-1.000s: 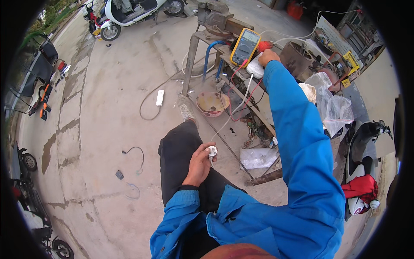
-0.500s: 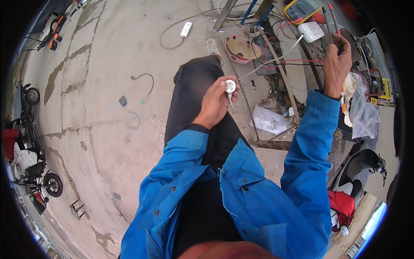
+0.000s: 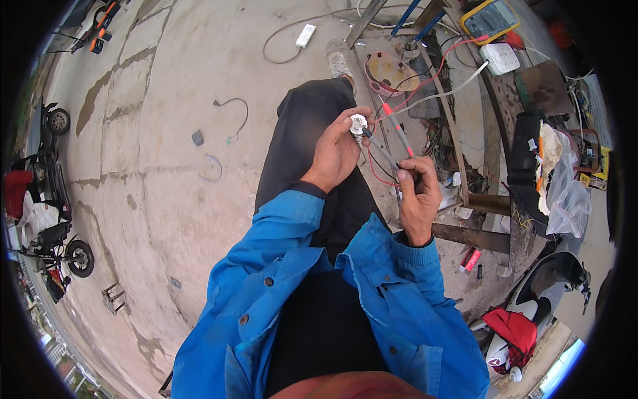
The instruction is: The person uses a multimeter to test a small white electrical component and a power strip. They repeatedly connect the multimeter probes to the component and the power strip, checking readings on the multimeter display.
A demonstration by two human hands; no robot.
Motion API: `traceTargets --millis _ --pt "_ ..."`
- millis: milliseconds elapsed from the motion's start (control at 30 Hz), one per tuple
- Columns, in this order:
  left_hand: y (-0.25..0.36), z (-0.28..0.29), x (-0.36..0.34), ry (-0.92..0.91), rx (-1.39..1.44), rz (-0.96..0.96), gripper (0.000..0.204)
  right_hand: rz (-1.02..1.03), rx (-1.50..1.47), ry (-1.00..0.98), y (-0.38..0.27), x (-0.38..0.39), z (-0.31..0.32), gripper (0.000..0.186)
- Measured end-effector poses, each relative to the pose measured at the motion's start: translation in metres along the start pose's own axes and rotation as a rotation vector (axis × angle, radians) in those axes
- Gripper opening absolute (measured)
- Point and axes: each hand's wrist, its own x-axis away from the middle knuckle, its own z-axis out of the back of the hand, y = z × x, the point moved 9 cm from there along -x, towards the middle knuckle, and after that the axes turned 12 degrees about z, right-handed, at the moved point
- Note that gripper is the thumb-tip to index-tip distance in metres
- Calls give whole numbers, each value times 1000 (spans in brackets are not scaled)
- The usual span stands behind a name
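My left hand [image 3: 333, 153], just above my dark-trousered leg, grips a round white plug-like connector [image 3: 358, 124] with a pale cable. My right hand [image 3: 417, 196] is closed on two test probes. The black probe [image 3: 377, 143] angles onto or very near the connector's face; whether its tip makes contact is unclear. The red-banded probe [image 3: 399, 130] points up past the connector's right side. Red and black leads run around them. At the upper right a yellow multimeter [image 3: 490, 21] lies beside a white power socket block [image 3: 500, 58], from which a pale cable runs.
A pink basin [image 3: 392, 66] sits below the cluttered metal stand [image 3: 473, 237]. A power strip [image 3: 305, 36] and loose cable pieces [image 3: 233, 102] lie on the concrete. Plastic bags [image 3: 571, 199] and a scooter [image 3: 545, 282] are at the right, motorbikes [image 3: 56, 233] at the left.
My right hand has come from beside the multimeter down to my left hand, bringing the two probes to the connector. My left hand with the connector has risen in the view.
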Motion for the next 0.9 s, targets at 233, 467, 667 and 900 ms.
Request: traceTargets --millis 233,467,667,900 --pt "-3 2 -2 -14 -7 -28 41 -13 62 1 16 13 10 13" --pt "-6 4 -2 28 -51 -2 36 -24 53 21 25 17 9 12" --pt "-4 -2 -1 -11 -40 17 34 -61 -8 110 34 18 9 8" --pt "-1 -8 -1 -52 -66 -33 41 -110 -126 163 46 23 9 8"
